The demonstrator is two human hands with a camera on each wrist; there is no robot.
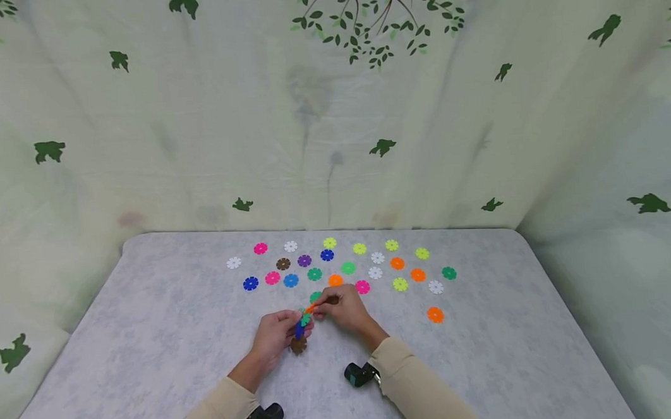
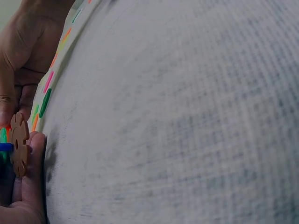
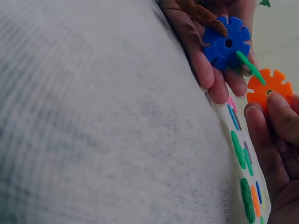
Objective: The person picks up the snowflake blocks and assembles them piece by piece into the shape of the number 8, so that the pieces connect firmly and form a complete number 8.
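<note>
Just in front of the scattered discs, both hands meet over the table in the head view. My left hand [image 1: 272, 337] holds a short chain of notched plastic discs: a brown disc [image 1: 299, 346], a blue disc [image 3: 218, 52] and a green disc [image 3: 251, 68] slotted together at angles. In the right wrist view, the left fingers lie behind the blue disc. My right hand [image 1: 345, 309] pinches an orange disc [image 3: 272, 80] between thumb and finger, its edge right at the green disc's end. The brown disc hangs at the near end of the chain.
Several loose notched discs lie flat beyond the hands, among them a pink disc [image 1: 362, 287], a white disc [image 1: 436, 287] and an orange one [image 1: 435, 315] to the right. The grey table [image 1: 149, 346] ends at a leaf-printed cloth backdrop [image 1: 251, 112]. Black wrist cameras [image 1: 267, 418] hang below both sleeves.
</note>
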